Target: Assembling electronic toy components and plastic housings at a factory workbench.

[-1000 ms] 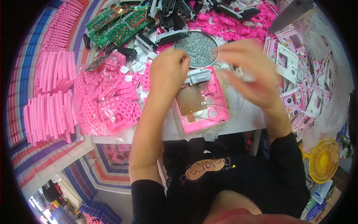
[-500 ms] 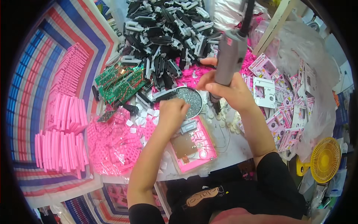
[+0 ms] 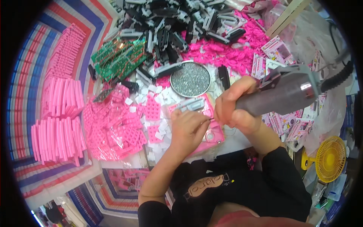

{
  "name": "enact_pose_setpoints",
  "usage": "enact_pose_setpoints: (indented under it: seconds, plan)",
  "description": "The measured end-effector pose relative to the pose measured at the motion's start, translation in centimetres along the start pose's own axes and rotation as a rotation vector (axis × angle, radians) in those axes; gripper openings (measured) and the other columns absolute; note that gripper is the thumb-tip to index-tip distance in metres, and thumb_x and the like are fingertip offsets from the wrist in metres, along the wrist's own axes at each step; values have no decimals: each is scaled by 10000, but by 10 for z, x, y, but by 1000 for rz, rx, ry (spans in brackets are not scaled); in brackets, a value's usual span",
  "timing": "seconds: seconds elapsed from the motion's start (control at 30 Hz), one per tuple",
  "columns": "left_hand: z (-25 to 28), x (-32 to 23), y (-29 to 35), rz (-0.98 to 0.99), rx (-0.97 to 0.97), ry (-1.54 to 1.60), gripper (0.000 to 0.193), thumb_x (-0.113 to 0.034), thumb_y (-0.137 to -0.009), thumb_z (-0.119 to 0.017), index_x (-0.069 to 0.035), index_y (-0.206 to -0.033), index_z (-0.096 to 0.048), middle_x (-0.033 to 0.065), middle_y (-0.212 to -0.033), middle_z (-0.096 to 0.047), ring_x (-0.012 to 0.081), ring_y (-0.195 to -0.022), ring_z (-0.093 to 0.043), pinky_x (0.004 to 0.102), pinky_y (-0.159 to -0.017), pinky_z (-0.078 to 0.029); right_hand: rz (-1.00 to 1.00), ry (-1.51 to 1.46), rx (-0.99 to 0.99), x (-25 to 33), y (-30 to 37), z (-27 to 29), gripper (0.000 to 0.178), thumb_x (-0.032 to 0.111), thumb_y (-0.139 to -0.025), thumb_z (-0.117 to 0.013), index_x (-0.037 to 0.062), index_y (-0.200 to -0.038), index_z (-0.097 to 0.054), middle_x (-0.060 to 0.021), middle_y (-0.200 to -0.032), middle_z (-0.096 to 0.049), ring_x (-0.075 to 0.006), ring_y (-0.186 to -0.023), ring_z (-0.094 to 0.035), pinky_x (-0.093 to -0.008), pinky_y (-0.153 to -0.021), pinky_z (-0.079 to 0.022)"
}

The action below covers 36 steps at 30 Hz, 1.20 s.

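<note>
My right hand (image 3: 238, 106) is wrapped round a grey electric screwdriver (image 3: 281, 92), which lies tilted nearly level with its cable end to the right. Its thin bit (image 3: 211, 119) points left, to the fingers of my left hand (image 3: 187, 130). Those fingers are pinched together at the bit's tip; anything small between them is hidden. Both hands are over a pink plastic casing (image 3: 217, 139), partly covered by my left hand. A grey plastic part (image 3: 191, 104) sits at the casing's far side. Just beyond is a round dish (image 3: 171, 78) full of small metal screws.
Black and white plastic parts (image 3: 162, 36) heap at the back, with green circuit boards (image 3: 119, 58) beside them. Pink panels (image 3: 62, 140) stand stacked at the left, near bagged pink keypads (image 3: 113, 130). Printed panels (image 3: 278, 51) and a yellow fan (image 3: 331, 159) are at the right.
The screwdriver has swung from upright to nearly level, its bit now pointing left. My left hand has moved from the screw dish back to the casing, meeting the bit.
</note>
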<state>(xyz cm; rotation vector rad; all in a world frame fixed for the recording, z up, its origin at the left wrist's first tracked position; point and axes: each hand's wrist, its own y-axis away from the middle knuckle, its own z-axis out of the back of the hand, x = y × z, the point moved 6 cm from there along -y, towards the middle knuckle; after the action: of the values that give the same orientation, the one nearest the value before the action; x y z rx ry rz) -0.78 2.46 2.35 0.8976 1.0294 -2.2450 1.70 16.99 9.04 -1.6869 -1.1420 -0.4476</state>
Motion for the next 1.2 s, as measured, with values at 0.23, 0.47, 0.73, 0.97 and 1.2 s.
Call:
enact_pose_setpoints:
  seconds: [0.23,0.47,0.73,0.97,1.2]
  plan:
    - [-1,6,0,-12,-24,-18,137,-96,-782,-793,-128,-841,-674,7,-763,-653,204,-722,-601,392,-779,-327,31,-102,-1,-2,-6,3,342,68,-913,-666,8,-1169,-448,-58,-662,-554,-129,-539,-553,-303,-526,-497]
    - [-2,4,3,-57,-34,-218,172,-153,-769,-811,-144,-883,-682,0,-867,-672,200,-824,-609,426,-833,-329,12,-18,5,-8,-5,2,320,24,-898,-653,16,-1156,-463,-61,-693,-568,-131,-551,-559,-308,-517,-491]
    - [5,34,-5,92,4,-592,287,-331,-794,-804,-153,-1003,-720,-27,-1075,-712,222,-1133,-564,572,-1015,-272,-94,257,-102,-53,-26,40,197,52,-952,-586,48,-1111,-469,-50,-616,-473,-131,-502,-440,-314,-500,-422]
    - [3,39,-5,123,25,-531,274,-306,-800,-794,-131,-985,-693,20,-1022,-699,244,-1087,-584,589,-1045,-281,-124,476,-79,-77,-20,40,167,-7,-891,-640,37,-986,-510,-56,-779,-567,-119,-641,-541,-295,-577,-449]
    - [8,55,-18,158,261,-284,322,-190,-818,-755,-54,-1077,-624,146,-1011,-662,349,-983,-622,511,-949,-434,-389,339,89,-78,-36,33,332,83,-846,-775,28,-1143,-636,-6,-906,-650,-101,-780,-620,-292,-701,-510]
